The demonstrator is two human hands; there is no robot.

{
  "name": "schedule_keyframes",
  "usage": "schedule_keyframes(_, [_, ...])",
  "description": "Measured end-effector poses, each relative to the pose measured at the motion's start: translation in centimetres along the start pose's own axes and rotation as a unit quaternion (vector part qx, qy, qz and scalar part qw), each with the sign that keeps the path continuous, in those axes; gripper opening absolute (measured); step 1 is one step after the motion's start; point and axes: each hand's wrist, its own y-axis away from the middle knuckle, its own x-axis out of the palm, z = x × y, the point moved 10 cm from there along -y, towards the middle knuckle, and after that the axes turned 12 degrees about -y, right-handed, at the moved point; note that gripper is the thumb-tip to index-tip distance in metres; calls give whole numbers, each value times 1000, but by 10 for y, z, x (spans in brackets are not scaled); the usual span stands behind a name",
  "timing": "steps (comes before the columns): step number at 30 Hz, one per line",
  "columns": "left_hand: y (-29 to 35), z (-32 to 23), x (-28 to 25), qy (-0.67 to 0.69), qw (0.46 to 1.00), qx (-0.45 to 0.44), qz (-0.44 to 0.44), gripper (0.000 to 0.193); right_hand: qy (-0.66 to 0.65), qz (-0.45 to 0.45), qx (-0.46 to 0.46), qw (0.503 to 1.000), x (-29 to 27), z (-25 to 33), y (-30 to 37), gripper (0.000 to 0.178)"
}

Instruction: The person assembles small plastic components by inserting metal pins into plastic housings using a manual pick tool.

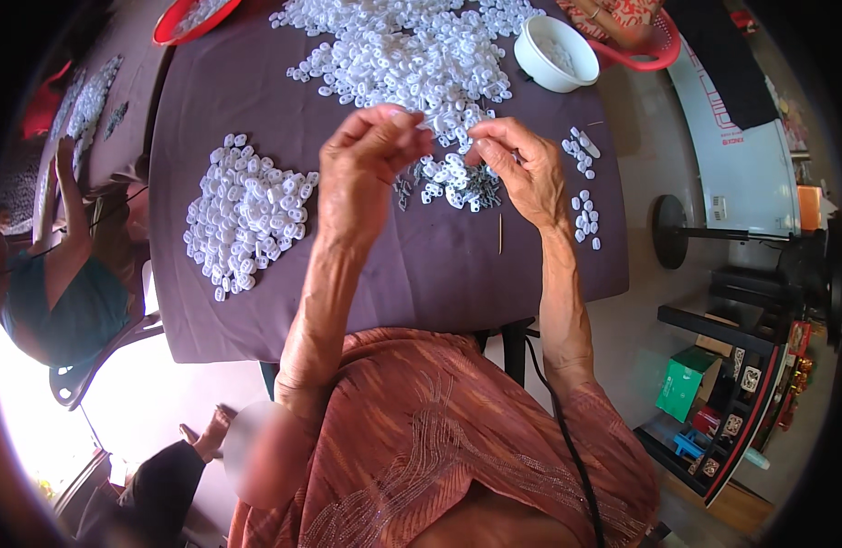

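Left hand (366, 151), right hand (528, 169): both curled inward
I can't tell what's gripped (too small); brushing low could scatter the white pieces (455, 183).

white glare fills the lower left; edges bow into black (fisheye); left hand (359, 173) partly blurred.

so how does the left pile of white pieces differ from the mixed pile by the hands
The left pile shows only white pieces; the mixed pile has grey ones too. The left pile spreads wider than the mixed pile. Both lie loose on the purplish-brown tablecloth.
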Motion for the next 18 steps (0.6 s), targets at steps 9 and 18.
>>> schedule_keyframes(9, [-6,-55,2,29,996,81,-14,9,258,69,-68,961,37,-68,-10,8])
schedule_keyframes(18, [-6,-52,-7,42,996,80,-24,13,306,94,-112,941,94,-95,-29,6])
